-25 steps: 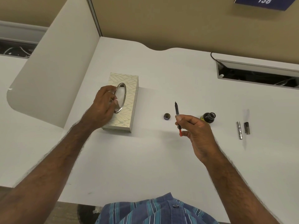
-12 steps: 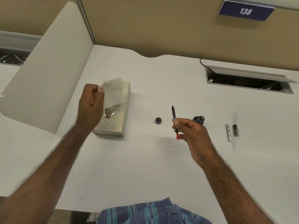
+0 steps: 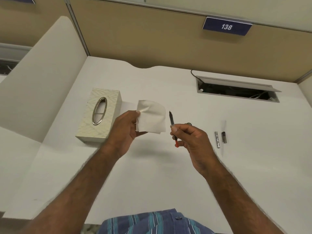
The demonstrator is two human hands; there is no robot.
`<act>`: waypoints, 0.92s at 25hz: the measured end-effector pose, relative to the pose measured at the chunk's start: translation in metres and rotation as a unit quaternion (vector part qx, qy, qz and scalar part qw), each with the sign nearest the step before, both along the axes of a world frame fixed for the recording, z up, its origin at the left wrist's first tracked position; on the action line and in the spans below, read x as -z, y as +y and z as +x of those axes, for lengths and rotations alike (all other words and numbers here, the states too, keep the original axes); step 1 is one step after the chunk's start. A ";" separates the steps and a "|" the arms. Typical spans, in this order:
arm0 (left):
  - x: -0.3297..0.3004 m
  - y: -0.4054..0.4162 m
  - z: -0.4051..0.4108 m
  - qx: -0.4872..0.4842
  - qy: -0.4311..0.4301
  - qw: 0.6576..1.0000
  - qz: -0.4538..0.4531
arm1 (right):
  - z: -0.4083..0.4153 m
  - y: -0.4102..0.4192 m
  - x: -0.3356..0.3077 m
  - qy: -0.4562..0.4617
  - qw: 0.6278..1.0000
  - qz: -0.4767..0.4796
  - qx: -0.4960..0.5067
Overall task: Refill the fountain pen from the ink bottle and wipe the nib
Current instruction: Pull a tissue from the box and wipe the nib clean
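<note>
On the white surface (image 3: 168, 166), left of the pen, a tissue box (image 3: 99, 114) stands. A tissue (image 3: 151, 119) is pinched in the left hand (image 3: 125, 128), just left of the nib. The fountain pen (image 3: 172, 123) is pinched upright in the right hand (image 3: 191, 141). The ink bottle (image 3: 188, 123), behind that grip, could be knocked over; wet ink might be smeared onto fingers.

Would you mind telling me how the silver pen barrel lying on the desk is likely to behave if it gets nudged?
The silver pen barrel looks like a smooth round tube lying on its side, so it would probably roll on the bare desk. It seems small and likely light. The dark cap close beside it might stop it.
</note>
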State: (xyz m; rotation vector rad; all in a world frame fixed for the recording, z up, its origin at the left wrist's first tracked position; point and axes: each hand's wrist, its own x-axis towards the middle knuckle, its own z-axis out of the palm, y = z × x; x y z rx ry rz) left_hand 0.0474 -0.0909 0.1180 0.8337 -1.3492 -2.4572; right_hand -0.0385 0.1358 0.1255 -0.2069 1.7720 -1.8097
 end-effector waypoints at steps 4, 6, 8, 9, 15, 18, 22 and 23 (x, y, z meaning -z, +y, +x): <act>-0.002 0.052 -0.009 0.066 0.020 0.996 0.050 | -0.001 0.022 -0.007 0.015 1.000 -0.006 0.008; -0.006 0.073 -0.011 0.080 0.036 0.993 0.073 | 0.000 0.034 -0.008 0.021 1.000 -0.005 0.020; -0.011 0.089 -0.013 0.069 0.032 0.991 0.107 | 0.000 0.044 -0.010 0.030 0.999 -0.003 0.027; -0.012 0.096 -0.014 0.060 0.023 0.991 0.116 | 0.001 0.048 -0.011 0.034 0.999 -0.003 0.030; -0.023 0.123 -0.012 0.070 0.018 0.997 0.010 | 0.007 0.066 -0.014 0.047 0.999 -0.004 0.026; -0.029 0.130 -0.011 0.090 0.030 0.995 -0.020 | 0.010 0.069 -0.013 0.059 0.998 0.004 0.018; -0.033 0.141 -0.009 0.099 0.041 0.993 -0.046 | 0.013 0.070 -0.012 0.072 0.997 0.025 0.020; -0.034 0.142 -0.009 0.098 0.045 0.993 -0.045 | 0.014 0.070 -0.011 0.076 0.996 0.028 0.020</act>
